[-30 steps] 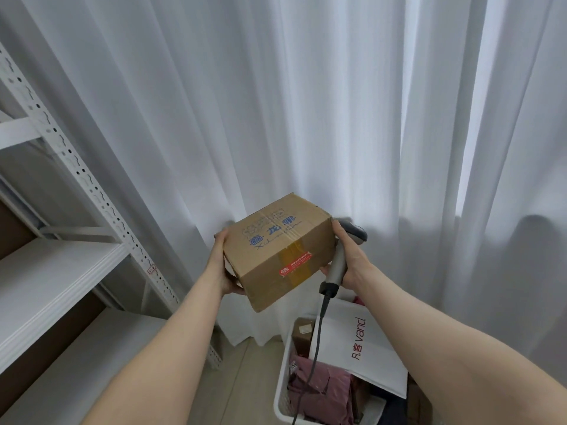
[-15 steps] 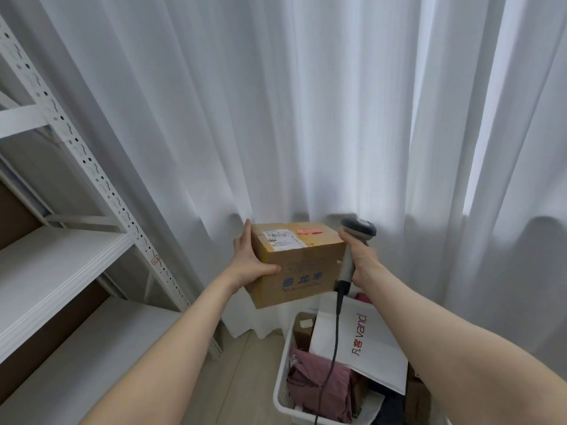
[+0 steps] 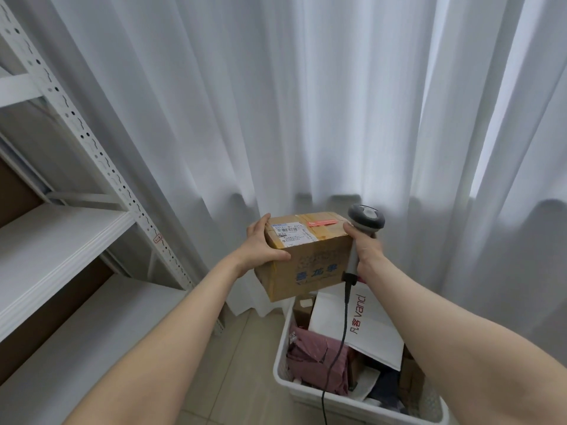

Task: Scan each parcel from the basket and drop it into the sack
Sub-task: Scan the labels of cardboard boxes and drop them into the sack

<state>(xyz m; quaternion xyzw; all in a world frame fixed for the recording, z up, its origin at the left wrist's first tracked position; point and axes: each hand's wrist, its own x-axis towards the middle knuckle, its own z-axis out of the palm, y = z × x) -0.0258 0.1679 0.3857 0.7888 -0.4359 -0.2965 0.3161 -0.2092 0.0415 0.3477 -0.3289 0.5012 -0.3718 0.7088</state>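
Note:
I hold a brown cardboard parcel [image 3: 310,262] in the air above the basket, its white shipping label facing up. My left hand [image 3: 260,245] grips its left end, thumb on the front face. My right hand [image 3: 366,246] grips the handle of a grey barcode scanner [image 3: 365,217] against the parcel's right end; the scanner's head stands above the box's top edge and its black cable hangs down. Below sits the white basket [image 3: 283,368] with several parcels, among them a white mailer with red lettering [image 3: 362,328] and a dark pink bag [image 3: 313,360]. No sack is in view.
A white metal shelving rack [image 3: 92,154] with white boards fills the left side. White curtains [image 3: 306,102] hang behind everything. Pale floor tiles [image 3: 242,378] show between the rack and the basket.
The parcel has been turned so its labelled face points up, and it is now a little lower and closer to me. The scanner stayed at its right end.

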